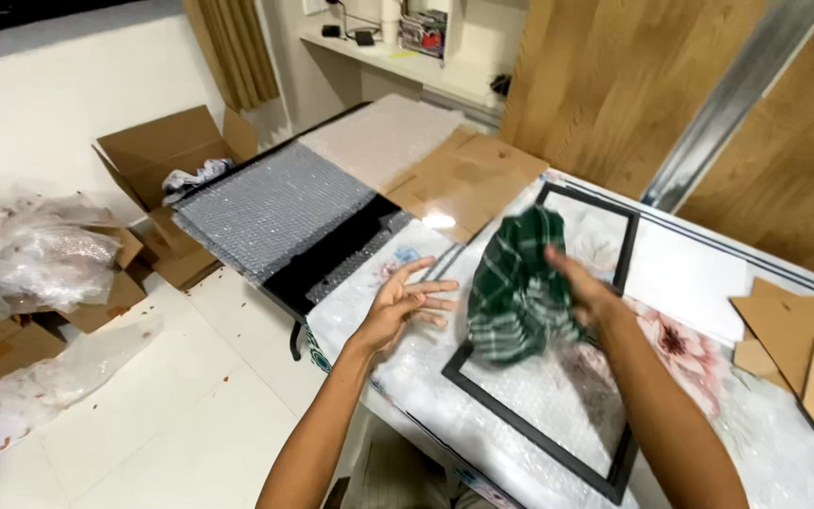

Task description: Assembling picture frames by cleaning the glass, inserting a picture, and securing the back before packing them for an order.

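My right hand (584, 287) grips a crumpled green and white checked cloth (517, 287) and holds it over a black picture frame (529, 435). The frame lies flat on bubble wrap on a table with a flowered cover (680, 344). Just left of the cloth, my left hand (401, 306) hovers with spread fingers and holds nothing, above the table's left edge.
Cardboard pieces (803, 349) lie at the table's right end. A black panel wrapped in bubble wrap (280, 207) and flat cardboard sheets (468, 179) lie beyond the table. An open carton (167, 146) and clear plastic bags (30, 254) sit on the white tiled floor at left.
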